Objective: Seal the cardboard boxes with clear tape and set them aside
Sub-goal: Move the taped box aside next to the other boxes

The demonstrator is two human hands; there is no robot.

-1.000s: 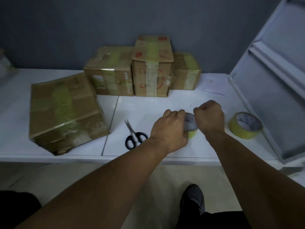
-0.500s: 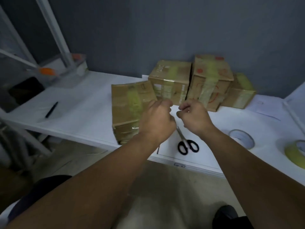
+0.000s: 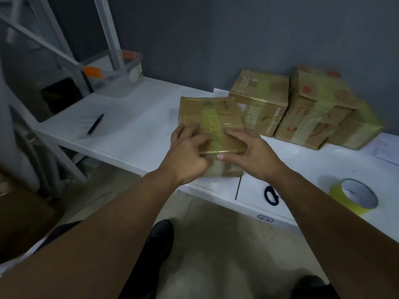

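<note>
While both hands lie on it, the nearest cardboard box point(image 3: 210, 124) sits at the front edge of the white bench point(image 3: 140, 117), a little in front of three other taped boxes point(image 3: 302, 108) that stand against the grey wall. The left hand point(image 3: 185, 152) rests on the near left part of the top, its fingers slightly bent and pressing, not closed around anything. The right hand point(image 3: 248, 152) lies flat on the near right corner with straight fingers, the thumb pointing along the front edge.

Judging from its look, the box is stiff but light, and its top is covered with glossy tape, so it may be slippery under the palms. A safer hold would probably be on the two side walls, one hand on each, and not on the taped top.

A roll of yellowish tape point(image 3: 354, 196) lies on the bench to the right, and the black handles of scissors point(image 3: 271, 195) show between it and the box. The rear left box carries printed characters that are too blurred to read; red marks on the taller one are also unreadable.
</note>
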